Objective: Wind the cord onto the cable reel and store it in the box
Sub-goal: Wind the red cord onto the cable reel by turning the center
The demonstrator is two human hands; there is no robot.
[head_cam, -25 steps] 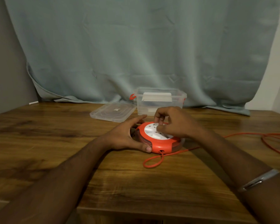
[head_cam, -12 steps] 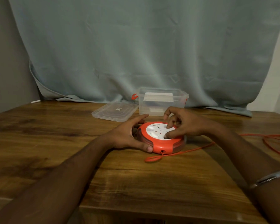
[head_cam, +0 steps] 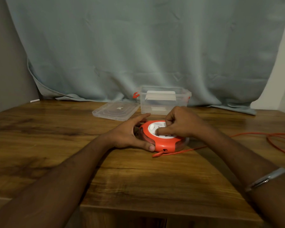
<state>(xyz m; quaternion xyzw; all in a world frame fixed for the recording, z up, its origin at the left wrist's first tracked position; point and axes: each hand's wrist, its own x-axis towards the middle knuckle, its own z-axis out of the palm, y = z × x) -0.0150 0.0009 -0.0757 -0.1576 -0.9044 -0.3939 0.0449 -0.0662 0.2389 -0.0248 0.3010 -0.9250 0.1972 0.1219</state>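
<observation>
Two hands work the cable reel [head_cam: 161,137], which lies flat on the table [head_cam: 138,181] near its middle: the left hand [head_cam: 130,135] cups its rim, fingers curled round it, while the right hand [head_cam: 179,124] presses curled fingers onto the white winding face. Much cord [head_cam: 196,148] trails loose rightward; likely it snags or kinks at the slot if wound fast. Beyond stands the open box [head_cam: 164,101], its lid [head_cam: 115,111] beside it.
</observation>
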